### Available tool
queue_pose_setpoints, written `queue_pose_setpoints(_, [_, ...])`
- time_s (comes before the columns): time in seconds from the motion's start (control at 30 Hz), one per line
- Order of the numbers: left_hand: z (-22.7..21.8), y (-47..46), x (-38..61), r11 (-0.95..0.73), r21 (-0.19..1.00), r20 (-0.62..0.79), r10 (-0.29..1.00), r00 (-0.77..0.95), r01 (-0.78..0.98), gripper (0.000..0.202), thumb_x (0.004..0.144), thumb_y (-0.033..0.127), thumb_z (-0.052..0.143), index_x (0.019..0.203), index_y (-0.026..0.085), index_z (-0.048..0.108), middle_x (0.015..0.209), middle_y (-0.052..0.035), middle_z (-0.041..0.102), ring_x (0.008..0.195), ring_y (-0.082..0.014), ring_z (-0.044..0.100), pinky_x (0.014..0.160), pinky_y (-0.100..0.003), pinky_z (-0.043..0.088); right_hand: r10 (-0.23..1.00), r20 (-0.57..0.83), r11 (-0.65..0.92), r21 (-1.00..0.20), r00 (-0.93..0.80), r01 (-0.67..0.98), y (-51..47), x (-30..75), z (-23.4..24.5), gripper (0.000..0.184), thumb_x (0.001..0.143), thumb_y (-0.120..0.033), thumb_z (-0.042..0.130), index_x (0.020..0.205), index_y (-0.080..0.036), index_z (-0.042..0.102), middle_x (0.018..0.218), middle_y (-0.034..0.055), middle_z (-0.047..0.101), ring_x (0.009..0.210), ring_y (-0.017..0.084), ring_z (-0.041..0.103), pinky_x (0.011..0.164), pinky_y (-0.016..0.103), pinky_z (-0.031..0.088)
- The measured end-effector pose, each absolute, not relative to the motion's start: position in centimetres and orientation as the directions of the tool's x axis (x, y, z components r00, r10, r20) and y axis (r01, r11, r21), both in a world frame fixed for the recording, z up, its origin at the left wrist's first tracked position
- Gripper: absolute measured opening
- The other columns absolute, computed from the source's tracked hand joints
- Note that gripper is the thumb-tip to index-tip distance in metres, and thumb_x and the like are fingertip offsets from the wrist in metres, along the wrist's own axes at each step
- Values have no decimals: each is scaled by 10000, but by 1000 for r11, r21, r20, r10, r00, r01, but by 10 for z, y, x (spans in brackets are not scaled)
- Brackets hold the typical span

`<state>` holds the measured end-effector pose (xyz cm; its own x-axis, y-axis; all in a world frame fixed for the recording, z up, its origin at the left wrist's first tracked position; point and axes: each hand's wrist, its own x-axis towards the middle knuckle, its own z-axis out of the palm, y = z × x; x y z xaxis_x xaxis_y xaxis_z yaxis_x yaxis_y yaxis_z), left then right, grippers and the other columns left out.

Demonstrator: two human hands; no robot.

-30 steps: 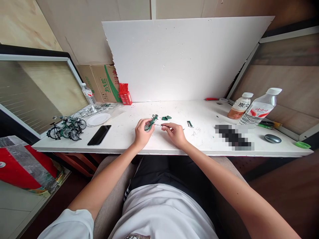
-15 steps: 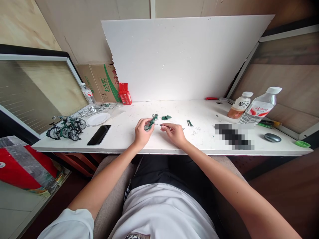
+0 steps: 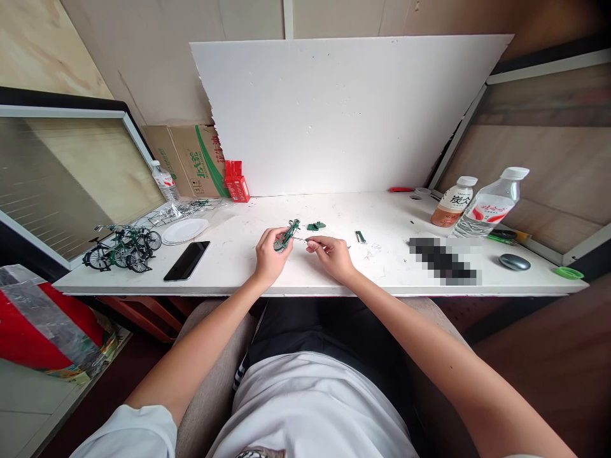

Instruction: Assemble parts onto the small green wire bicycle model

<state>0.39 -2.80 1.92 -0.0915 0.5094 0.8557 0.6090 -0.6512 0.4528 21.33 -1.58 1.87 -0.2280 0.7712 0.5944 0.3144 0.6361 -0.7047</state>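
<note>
My left hand (image 3: 271, 256) is closed round a small green and black model bicycle (image 3: 287, 235), held just above the table. One wheel shows at its fingertips; the rest is partly hidden by the fingers. My right hand (image 3: 331, 256) pinches a thin rod-like tool (image 3: 301, 239), whose tip points left at the bicycle. Whether the tip touches it I cannot tell. Just beyond the hands lie dark green pieces (image 3: 316, 226). A small green frame-like part (image 3: 359, 236) rests to the right of my right hand.
Several finished-looking model bicycles (image 3: 123, 249) stand at the left, near a phone (image 3: 187, 261) and white plates (image 3: 185, 230). Two bottles (image 3: 453, 202) (image 3: 494, 203), a mouse (image 3: 514, 261) and a blurred dark patch are on the right. A white board (image 3: 353, 114) stands behind.
The whole view has shifted slightly, so things appear a little further left. Both hands keep their grips, with the tool still pointed at the bicycle.
</note>
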Motion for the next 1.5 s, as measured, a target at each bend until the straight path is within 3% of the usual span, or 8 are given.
queue_pose_setpoints(0.37, [18,-28,3,-650,455,857,506,-100,609,236,941,217,755,1175,214,723,1067,-84,761,952,-201,733,899,-362,616,789,558,614,-722,-255,319,-16,214,17,437,1064,-596,578,1038,-231,818,872,64,826,833,246,802,797,349,624])
queue_pose_setpoints(0.6, [16,-26,1,-654,462,858,501,-116,599,240,932,212,765,1166,209,711,1071,-81,756,973,-204,737,908,-365,613,771,563,637,-690,-297,344,-18,214,18,422,1083,-578,560,1046,-235,804,840,43,821,773,220,789,773,324,605])
queue_pose_setpoints(0.83, [16,-27,2,-650,454,861,497,-111,610,219,926,210,760,1137,211,703,1062,-76,756,950,-201,735,882,-357,617,728,586,686,-615,-356,389,-16,212,11,357,1094,-518,563,1231,-251,757,864,39,829,824,231,808,837,333,597])
queue_pose_setpoints(1.17, [15,-30,4,-660,421,876,474,-91,622,187,942,237,752,1117,219,687,1026,-67,740,944,-200,730,878,-350,618,688,566,723,-478,-455,499,-23,213,18,478,1163,-515,362,997,-227,705,689,14,720,602,175,659,689,282,470])
queue_pose_setpoints(1.33, [13,-29,4,-665,394,884,464,-62,634,199,938,230,758,1124,216,686,1022,-70,739,931,-201,720,867,-356,613,682,584,710,-387,-440,588,-22,212,16,499,1175,-503,271,975,-235,643,776,40,726,644,188,642,672,291,419])
queue_pose_setpoints(1.5, [11,-29,5,-675,389,885,462,-52,626,208,946,215,745,1144,217,684,1040,-70,739,953,-204,721,877,-361,612,662,579,734,-375,-475,566,-26,210,17,326,1159,-471,344,1173,-232,566,950,72,743,747,225,661,677,307,440])
